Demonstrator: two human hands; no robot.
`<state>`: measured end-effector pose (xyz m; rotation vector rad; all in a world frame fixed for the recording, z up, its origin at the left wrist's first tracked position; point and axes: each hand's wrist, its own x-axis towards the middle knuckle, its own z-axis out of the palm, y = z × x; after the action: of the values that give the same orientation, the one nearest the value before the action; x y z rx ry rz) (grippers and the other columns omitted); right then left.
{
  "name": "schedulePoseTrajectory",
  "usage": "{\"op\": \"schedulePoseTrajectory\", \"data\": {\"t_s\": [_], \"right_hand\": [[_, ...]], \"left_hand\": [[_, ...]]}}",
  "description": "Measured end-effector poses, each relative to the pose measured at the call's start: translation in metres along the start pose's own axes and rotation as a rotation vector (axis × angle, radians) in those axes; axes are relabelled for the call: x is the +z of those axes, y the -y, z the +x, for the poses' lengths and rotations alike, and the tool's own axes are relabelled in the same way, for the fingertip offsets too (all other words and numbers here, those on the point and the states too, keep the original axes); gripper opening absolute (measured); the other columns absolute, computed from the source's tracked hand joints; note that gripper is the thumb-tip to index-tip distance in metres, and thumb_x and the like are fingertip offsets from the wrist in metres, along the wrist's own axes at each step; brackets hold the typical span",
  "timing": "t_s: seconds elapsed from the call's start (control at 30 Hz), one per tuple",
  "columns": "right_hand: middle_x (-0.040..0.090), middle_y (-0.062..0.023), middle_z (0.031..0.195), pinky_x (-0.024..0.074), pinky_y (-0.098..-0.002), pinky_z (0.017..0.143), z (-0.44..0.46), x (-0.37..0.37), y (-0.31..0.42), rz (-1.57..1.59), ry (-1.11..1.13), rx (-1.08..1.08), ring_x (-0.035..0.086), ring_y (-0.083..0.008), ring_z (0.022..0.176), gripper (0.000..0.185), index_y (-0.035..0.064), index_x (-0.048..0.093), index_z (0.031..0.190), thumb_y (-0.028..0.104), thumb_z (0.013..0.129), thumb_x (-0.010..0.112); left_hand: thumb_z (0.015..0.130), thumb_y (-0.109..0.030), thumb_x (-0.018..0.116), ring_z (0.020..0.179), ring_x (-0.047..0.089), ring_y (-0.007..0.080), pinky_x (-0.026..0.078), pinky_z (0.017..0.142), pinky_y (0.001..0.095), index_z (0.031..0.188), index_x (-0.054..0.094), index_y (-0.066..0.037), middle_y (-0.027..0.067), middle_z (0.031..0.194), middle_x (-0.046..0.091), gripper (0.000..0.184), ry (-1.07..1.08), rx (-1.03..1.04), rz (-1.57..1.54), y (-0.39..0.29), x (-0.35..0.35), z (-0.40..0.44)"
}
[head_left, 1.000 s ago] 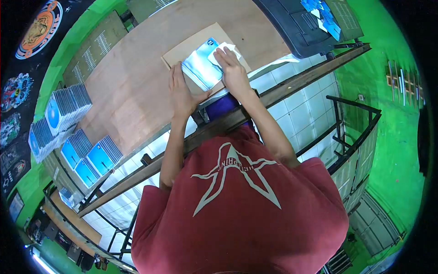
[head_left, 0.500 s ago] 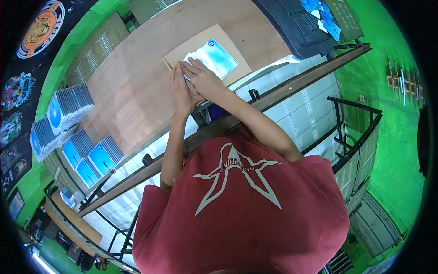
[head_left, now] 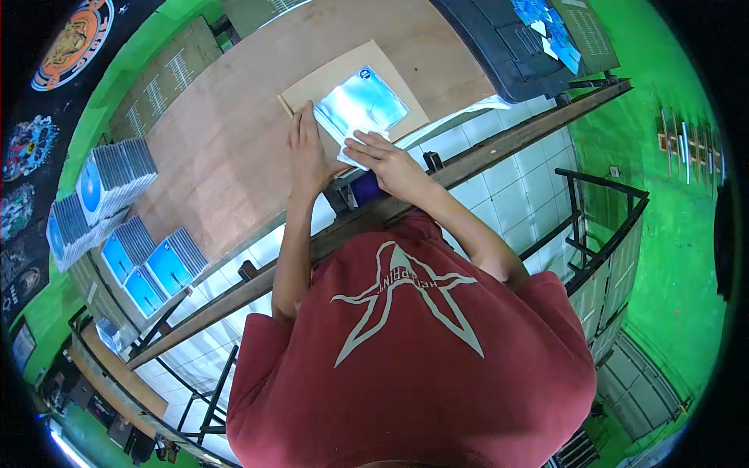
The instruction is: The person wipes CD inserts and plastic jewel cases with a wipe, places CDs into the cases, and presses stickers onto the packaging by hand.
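A glossy blue and white printed sheet [head_left: 367, 101], apparently the top of a small stack, lies on a flat piece of brown cardboard [head_left: 390, 58] on the wooden table. My left hand [head_left: 310, 152] rests along the sheet's left edge, fingertips at its upper left corner and thumb apart from the fingers. Over the near corner of the sheet, my right hand [head_left: 385, 161] presses a folded white cloth or tissue [head_left: 358, 148] down with its fingers.
Stacks of blue-covered cases [head_left: 117, 183] stand on the left end of the wooden table [head_left: 226, 148], with more cases [head_left: 169, 265] nearer me. A black plastic lid or tray [head_left: 507, 47] bears blue and white scraps at the upper right. A metal bar [head_left: 484, 152] runs along the near side.
My right hand with the white cloth has moved from the sheet's right part to its left edge, then down to the near corner. My left hand has stayed at the left edge.
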<state>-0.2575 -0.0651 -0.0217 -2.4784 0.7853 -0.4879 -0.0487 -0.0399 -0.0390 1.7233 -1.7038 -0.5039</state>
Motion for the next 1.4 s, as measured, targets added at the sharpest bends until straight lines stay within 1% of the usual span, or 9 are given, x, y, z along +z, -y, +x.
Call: {"op": "schedulePoseTrajectory", "data": {"t_s": [0.27,0.37,0.43,0.53,0.7,0.8,1.07,1.17,1.4], "right_hand": [[0.059,-0.0113,0.148,0.0384,-0.0476,0.121,-0.008,0.002,-0.004,0.033,-0.048,-0.012,0.049,-0.0322,0.143,0.064,0.006,0.062,0.139,-0.011,0.077,0.058],[0.058,-0.0122,0.148,0.039,-0.0487,0.12,-0.013,-0.004,-0.016,-0.021,-0.07,0.018,0.049,-0.0336,0.143,0.066,0.0065,0.062,0.14,-0.012,0.076,0.058],[0.057,-0.0138,0.148,0.0393,-0.0498,0.119,-0.016,-0.012,-0.031,-0.122,-0.256,0.133,0.048,-0.0367,0.142,0.069,0.0069,0.061,0.14,-0.014,0.074,0.057],[0.057,-0.0158,0.148,0.039,-0.0506,0.119,-0.012,-0.014,-0.039,-0.182,-0.324,0.234,0.048,-0.0404,0.141,0.07,0.0051,0.06,0.14,-0.016,0.073,0.055],[0.059,-0.0158,0.146,0.0429,-0.0479,0.116,-0.013,0.031,0.006,-0.065,-0.287,0.168,0.05,-0.0389,0.14,0.063,0.0045,0.061,0.139,-0.015,0.08,0.052],[0.059,-0.0151,0.146,0.042,-0.0476,0.117,-0.015,0.026,-0.005,-0.038,-0.253,0.112,0.049,-0.0376,0.141,0.063,0.0051,0.061,0.139,-0.014,0.079,0.052],[0.059,-0.015,0.146,0.0435,-0.0466,0.117,0.012,0.002,-0.042,-0.158,-0.346,0.301,0.049,-0.0376,0.141,0.065,0.0044,0.061,0.139,-0.014,0.077,0.054],[0.063,-0.0172,0.14,0.0452,-0.0467,0.115,0.005,0.014,-0.014,-0.227,-0.291,0.247,0.053,-0.0376,0.138,0.059,0.0003,0.063,0.135,-0.012,0.077,0.058],[0.062,-0.0192,0.141,0.0491,-0.0453,0.11,0.051,0.005,-0.048,-0.252,-0.281,0.282,0.054,-0.0368,0.137,0.055,-0.0006,0.063,0.133,-0.01,0.078,0.06]], "left_hand": [[0.048,-0.027,0.1,0.151,0.032,0.0364,0.023,0.117,0.0685,0.159,0.026,-0.002,0.017,0.159,0.041,0.136,0.121,-0.101,0.141,-0.009,-0.009,0.001],[0.048,-0.032,0.1,0.151,0.033,0.0357,0.022,0.118,0.0688,0.159,0.027,-0.004,0.0167,0.158,0.042,0.136,0.05,-0.089,0.138,-0.011,-0.005,0.001],[0.049,-0.035,0.099,0.151,0.033,0.0355,0.022,0.118,0.0682,0.159,0.027,-0.004,0.0168,0.157,0.042,0.136,0.063,-0.1,0.133,-0.013,-0.008,0.003],[0.05,-0.04,0.098,0.151,0.033,0.0349,0.021,0.119,0.0668,0.159,0.027,-0.004,0.0168,0.156,0.043,0.135,0.057,-0.101,0.123,-0.009,-0.003,0.001],[0.049,-0.041,0.098,0.152,0.032,0.0344,0.02,0.121,0.0645,0.159,0.028,-0.006,0.0165,0.155,0.044,0.134,0.011,-0.083,0.099,-0.005,0.002,-0.003],[0.05,-0.038,0.098,0.152,0.032,0.0345,0.02,0.121,0.0635,0.159,0.03,-0.007,0.0159,0.155,0.044,0.132,0.049,-0.08,0.089,-0.004,0.001,0.001],[0.05,-0.032,0.097,0.152,0.03,0.036,0.021,0.121,0.0602,0.157,0.033,-0.007,0.0145,0.155,0.044,0.127,0.004,-0.028,0.014,-0.001,0.003,0.001],[0.051,-0.033,0.097,0.151,0.031,0.0359,0.022,0.122,0.059,0.157,0.034,-0.007,0.0142,0.155,0.044,0.126,0.023,-0.052,0.036,-0.003,0.002,0.0],[0.052,-0.039,0.096,0.151,0.031,0.0352,0.022,0.123,0.0561,0.156,0.034,-0.006,0.0145,0.156,0.043,0.125,0.008,0.007,0.021,0.0,0.001,0.001]]}}
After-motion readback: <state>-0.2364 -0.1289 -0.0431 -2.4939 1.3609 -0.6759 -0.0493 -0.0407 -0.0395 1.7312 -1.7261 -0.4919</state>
